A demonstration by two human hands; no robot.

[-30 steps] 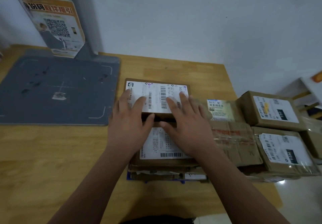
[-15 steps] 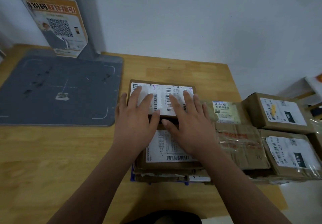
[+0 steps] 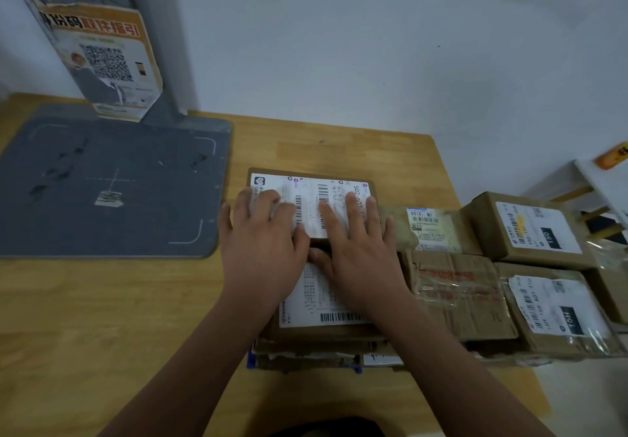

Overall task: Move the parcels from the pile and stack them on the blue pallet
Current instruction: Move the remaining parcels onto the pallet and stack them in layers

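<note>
A small brown parcel with a white barcode label lies on top of the stack of parcels at the table's middle. My left hand and my right hand both press flat on it, fingers straight and spread. Under it lies a wider parcel with a white label. Only a sliver of the blue pallet shows beneath the stack's front left corner. More taped cardboard parcels sit packed together to the right, including two with black-marked labels.
A grey scanner mat covers the table's left part, with its grey post and a QR-code poster behind. Bare wooden tabletop lies at the front left. A white wall stands behind. The table's right edge runs past the parcels.
Both hands have stayed flat on the top parcel, with the fingers sliding slightly forward over its label. The view has shifted a little.
</note>
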